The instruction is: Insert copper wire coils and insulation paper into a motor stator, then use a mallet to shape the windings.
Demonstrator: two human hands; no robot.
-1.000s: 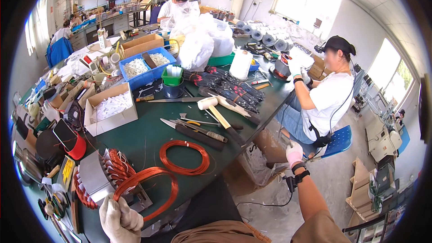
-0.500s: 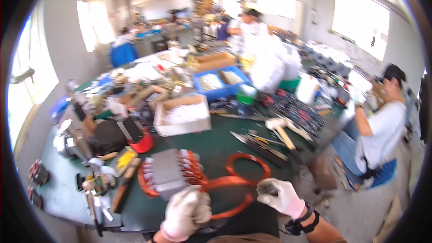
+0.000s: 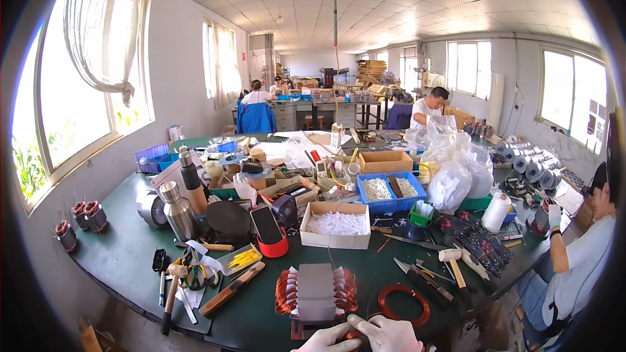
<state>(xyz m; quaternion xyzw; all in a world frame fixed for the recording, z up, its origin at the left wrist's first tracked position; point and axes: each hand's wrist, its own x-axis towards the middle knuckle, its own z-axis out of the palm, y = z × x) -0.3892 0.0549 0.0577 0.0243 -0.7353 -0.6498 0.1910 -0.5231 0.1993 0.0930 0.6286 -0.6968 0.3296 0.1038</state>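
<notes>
My left hand and my right hand, both in white gloves, come together at the lower edge of the view. Their fingers are closed on a coil of copper wire, of which only a small orange bit shows between them. Just beyond them stands a grey motor stator core, with copper windings and white insulating slips bulging out on both sides. To the right, a loose ring of copper wire lies flat on the dark green table.
Right of the ring lie a mallet and scissors. A carton of white slips stands behind the stator core. A wooden stick, pliers and a hammer lie left. A co-worker sits at the right.
The head view has lifted and steadied, showing more of the room. My hands, apart before with a large copper coil between them, now meet close together lower in the picture.
</notes>
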